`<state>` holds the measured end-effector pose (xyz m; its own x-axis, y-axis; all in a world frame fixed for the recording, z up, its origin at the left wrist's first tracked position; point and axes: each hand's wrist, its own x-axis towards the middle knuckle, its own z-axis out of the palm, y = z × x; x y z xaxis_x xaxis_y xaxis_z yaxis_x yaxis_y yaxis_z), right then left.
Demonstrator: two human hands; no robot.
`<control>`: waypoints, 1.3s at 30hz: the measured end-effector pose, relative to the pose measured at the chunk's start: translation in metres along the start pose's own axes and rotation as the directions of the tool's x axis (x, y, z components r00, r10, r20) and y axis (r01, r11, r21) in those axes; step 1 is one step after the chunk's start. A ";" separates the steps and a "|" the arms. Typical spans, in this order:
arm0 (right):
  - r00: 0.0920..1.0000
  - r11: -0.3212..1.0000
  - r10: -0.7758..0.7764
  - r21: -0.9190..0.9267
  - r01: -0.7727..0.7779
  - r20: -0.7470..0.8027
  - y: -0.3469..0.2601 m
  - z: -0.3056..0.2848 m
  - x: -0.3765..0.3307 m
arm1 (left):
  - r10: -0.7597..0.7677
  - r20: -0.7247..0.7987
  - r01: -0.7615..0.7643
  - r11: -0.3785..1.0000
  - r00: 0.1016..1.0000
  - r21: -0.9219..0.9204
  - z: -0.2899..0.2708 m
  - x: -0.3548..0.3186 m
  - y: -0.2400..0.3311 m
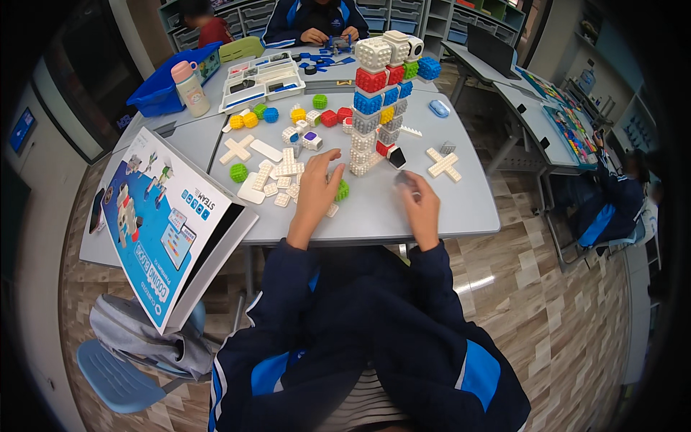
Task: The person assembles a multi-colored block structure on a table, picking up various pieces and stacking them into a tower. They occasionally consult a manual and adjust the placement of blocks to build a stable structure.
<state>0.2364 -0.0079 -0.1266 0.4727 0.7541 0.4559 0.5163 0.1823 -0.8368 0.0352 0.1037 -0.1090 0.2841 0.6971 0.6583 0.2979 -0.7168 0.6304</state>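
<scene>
A tall tower of cube blocks [381,93] in white, red, blue, yellow, green and grey stands on the grey table [461,209]. My left hand [317,189] lies flat among several loose white connector pieces [281,176], its fingers apart, next to a green block [342,190]. My right hand [419,200] rests on the table to the right of the tower's foot, fingers curled around a small grey piece [403,180] that is blurred. A black and red block [392,154] lies at the tower's base.
Loose coloured cubes [288,115] and white cross pieces [443,164] lie scattered. A large open kit box [169,223] overhangs the left edge. A parts tray [260,75], blue bin [165,90] and bottle [190,88] stand behind. Another person's hands [331,34] work opposite.
</scene>
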 end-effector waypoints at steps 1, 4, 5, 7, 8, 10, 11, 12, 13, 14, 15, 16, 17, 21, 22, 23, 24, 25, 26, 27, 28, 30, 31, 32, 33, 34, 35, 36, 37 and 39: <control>0.997 0.999 0.026 0.033 -0.024 -0.069 0.005 -0.010 0.000 | 0.017 -0.038 -0.017 1.000 0.999 0.002 -0.002 -0.003 0.003; 0.975 0.977 0.185 0.130 -0.168 -0.126 0.021 -0.039 0.005 | 0.144 -0.102 -0.139 0.989 0.984 0.052 -0.004 -0.007 0.014; 0.962 0.961 0.244 0.161 -0.224 -0.121 0.026 -0.046 0.008 | 0.204 -0.115 -0.196 0.978 0.972 0.076 -0.003 -0.006 0.019; 0.979 0.993 0.117 -0.010 -0.120 -0.167 0.033 -0.052 0.011 | 0.276 -0.060 -0.261 0.948 0.959 0.184 -0.001 -0.007 0.028; 0.982 0.993 0.052 -0.096 -0.070 -0.180 0.035 -0.053 0.012 | 0.308 -0.028 -0.293 0.926 0.951 0.237 0.001 -0.008 0.033; 0.988 0.994 0.048 -0.094 -0.062 -0.147 0.037 -0.053 0.012 | 0.343 0.025 -0.338 0.904 0.939 0.264 0.003 -0.009 0.039; 0.988 0.993 0.042 -0.099 -0.057 -0.146 0.038 -0.051 0.012 | 0.358 0.042 -0.356 0.895 0.933 0.269 0.006 -0.010 0.043; 0.988 0.997 0.073 0.005 -0.073 -0.134 0.038 -0.050 0.011 | 0.383 0.089 -0.393 0.890 0.919 0.232 0.011 -0.009 0.046; 0.986 0.992 0.096 0.099 -0.083 -0.135 0.037 -0.048 0.011 | 0.408 0.119 -0.424 0.887 0.905 0.185 0.022 -0.008 0.051; 0.984 0.977 0.124 0.189 -0.099 -0.129 0.037 -0.047 0.012 | 0.432 0.146 -0.451 0.883 0.890 0.132 0.033 -0.007 0.056; 0.980 0.968 0.169 0.202 -0.146 -0.101 0.036 -0.049 0.011 | 0.411 0.209 -0.439 0.892 0.887 0.105 0.046 -0.006 0.061; 0.974 0.958 0.217 0.209 -0.199 -0.068 0.036 -0.052 0.010 | 0.392 0.269 -0.425 0.902 0.880 0.074 0.060 -0.005 0.066; 0.970 0.950 0.239 0.216 -0.223 -0.048 0.035 -0.056 0.011 | 0.397 0.300 -0.425 0.905 0.867 0.031 0.073 -0.004 0.069; 0.972 0.923 0.235 0.310 -0.226 0.009 0.026 -0.067 0.009 | 0.333 0.368 -0.389 0.917 0.868 0.089 0.099 -0.005 0.073; 0.981 0.920 0.196 0.343 -0.188 0.013 0.023 -0.069 0.009 | 0.336 0.333 -0.372 0.927 0.881 0.050 0.097 -0.010 0.072; 0.985 0.914 0.171 0.370 -0.165 0.018 0.019 -0.070 0.008 | 0.300 0.343 -0.329 0.944 0.890 0.029 0.094 -0.014 0.072; 0.989 0.906 0.148 0.398 -0.146 0.025 0.015 -0.069 0.007 | 0.309 0.255 -0.317 0.948 0.916 -0.010 0.091 -0.018 0.072; 0.984 0.856 0.173 0.488 -0.171 0.041 0.011 -0.068 0.005 | 0.276 0.212 -0.275 0.961 0.938 -0.034 0.086 -0.024 0.073; 0.978 0.796 0.199 0.572 -0.197 0.061 0.007 -0.066 0.003 | 0.236 0.174 -0.229 0.972 0.956 -0.059 0.081 -0.028 0.073; 0.979 0.726 0.180 0.660 -0.194 0.091 0.004 -0.063 0.001 | 0.158 0.178 -0.125 0.975 0.971 -0.182 0.076 -0.031 0.074; 0.962 0.710 0.223 0.650 -0.272 0.160 0.000 -0.059 -0.001 | 0.081 0.191 -0.019 0.953 0.978 -0.303 0.072 -0.033 0.074; 0.922 0.678 0.246 0.627 -0.383 0.297 -0.005 -0.052 -0.004 | 0.037 0.191 0.049 0.903 0.981 -0.426 0.064 -0.033 0.073; 0.908 0.664 0.260 0.622 -0.415 0.329 -0.007 -0.045 -0.006 | 0.067 0.173 0.015 0.901 0.983 -0.434 0.061 -0.033 0.073; 0.896 0.655 0.243 0.618 -0.435 0.372 -0.009 -0.040 -0.007 | 0.093 0.156 -0.015 0.896 0.983 -0.444 0.057 -0.034 0.072; 0.877 0.648 0.250 0.602 -0.467 0.410 -0.011 -0.036 -0.008 | 0.056 0.152 0.019 0.891 0.987 -0.454 0.053 -0.035 0.071; 0.858 0.639 0.254 0.588 -0.496 0.447 -0.013 -0.033 -0.009 | 0.015 0.152 0.058 0.883 0.988 -0.465 0.049 -0.037 0.070; 0.850 0.676 0.260 0.542 -0.499 0.458 -0.015 -0.027 -0.008 | -0.042 0.172 0.119 0.877 0.984 -0.466 0.045 -0.039 0.068; 0.886 0.791 0.213 0.460 -0.403 0.411 -0.018 -0.023 -0.009 | -0.067 0.183 0.145 0.878 0.981 -0.457 0.039 -0.040 0.065; 0.915 0.888 0.176 0.343 -0.306 0.362 -0.022 -0.019 -0.010 | -0.105 0.211 0.190 0.880 0.972 -0.436 0.034 -0.038 0.062; 0.965 0.965 0.008 0.250 -0.076 0.264 -0.029 -0.010 -0.012 | -0.103 0.216 0.174 0.923 0.971 -0.344 0.024 -0.035 0.056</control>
<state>0.2227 -0.0285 -0.1055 0.2716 0.8953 0.3532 0.2834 0.2763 -0.9183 0.0635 0.0395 -0.1063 0.4424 0.7540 0.4855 0.0105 -0.5457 0.8379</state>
